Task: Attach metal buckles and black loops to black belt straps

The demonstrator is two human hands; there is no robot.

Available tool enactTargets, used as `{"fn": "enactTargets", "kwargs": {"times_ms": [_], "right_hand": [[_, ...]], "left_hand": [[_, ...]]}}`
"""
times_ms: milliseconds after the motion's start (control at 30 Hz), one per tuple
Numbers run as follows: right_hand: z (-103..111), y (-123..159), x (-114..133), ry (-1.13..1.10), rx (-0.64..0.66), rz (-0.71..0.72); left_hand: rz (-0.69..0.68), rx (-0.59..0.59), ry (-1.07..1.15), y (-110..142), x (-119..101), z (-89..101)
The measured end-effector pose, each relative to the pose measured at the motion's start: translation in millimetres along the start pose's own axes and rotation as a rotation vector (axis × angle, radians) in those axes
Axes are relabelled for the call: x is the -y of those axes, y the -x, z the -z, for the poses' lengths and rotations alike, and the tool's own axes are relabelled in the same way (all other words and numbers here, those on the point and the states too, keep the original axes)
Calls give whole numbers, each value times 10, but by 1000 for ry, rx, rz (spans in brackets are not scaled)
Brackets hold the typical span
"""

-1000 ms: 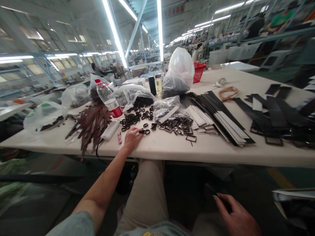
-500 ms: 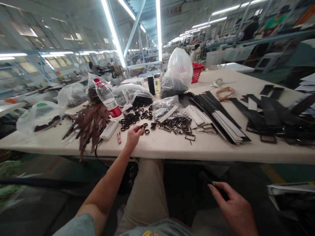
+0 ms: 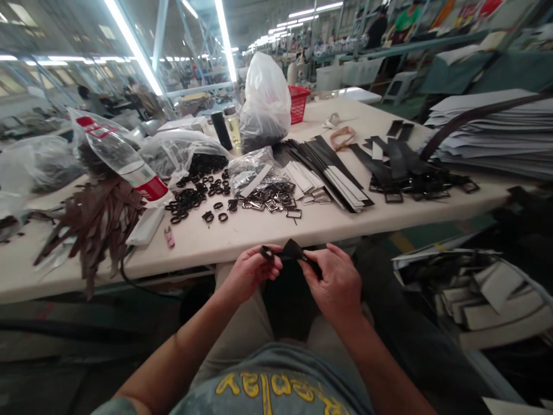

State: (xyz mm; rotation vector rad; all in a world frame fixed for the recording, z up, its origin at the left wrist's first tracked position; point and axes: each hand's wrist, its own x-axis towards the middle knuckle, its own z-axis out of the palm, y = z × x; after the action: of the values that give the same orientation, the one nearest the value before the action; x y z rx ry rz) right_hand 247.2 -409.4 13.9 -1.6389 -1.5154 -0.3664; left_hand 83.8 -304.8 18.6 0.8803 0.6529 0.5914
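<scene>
My left hand [image 3: 250, 272] pinches a small black loop [image 3: 266, 252] just in front of the table edge. Close beside it, my right hand [image 3: 332, 282] grips a black strap [image 3: 294, 251] whose end points toward the loop. Whether loop and strap touch I cannot tell. More black loops [image 3: 190, 199] lie heaped on the table, with a few loose ones nearer its edge. Right of them is a pile of dark metal rectangular buckles [image 3: 272, 195], partly under a clear plastic bag [image 3: 248, 170].
Brown strips [image 3: 93, 222], a leaning bottle [image 3: 129, 164] and pink thread snips [image 3: 169, 237] are at left. Black straps [image 3: 324, 167] and straps with buckles [image 3: 401, 167] lie at right, before stacked sheets [image 3: 488, 127]. A container of strips [image 3: 484, 294] stands low at right.
My left hand has come back from the loose loops on the table with one loop. My right hand has risen with the strap to meet it. The view has turned right.
</scene>
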Motion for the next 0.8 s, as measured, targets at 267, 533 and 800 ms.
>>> {"fn": "enactTargets", "kwargs": {"times_ms": [267,533,800], "right_hand": [[34,72,63,-16,71,122],[98,181,43,-64,107,133],[129,243,124,-115,105,129]], "left_hand": [[127,78,-183,12,20,-20],[217,212,-242,49,-52,5],[269,173,-344,3,-11,-53]]}}
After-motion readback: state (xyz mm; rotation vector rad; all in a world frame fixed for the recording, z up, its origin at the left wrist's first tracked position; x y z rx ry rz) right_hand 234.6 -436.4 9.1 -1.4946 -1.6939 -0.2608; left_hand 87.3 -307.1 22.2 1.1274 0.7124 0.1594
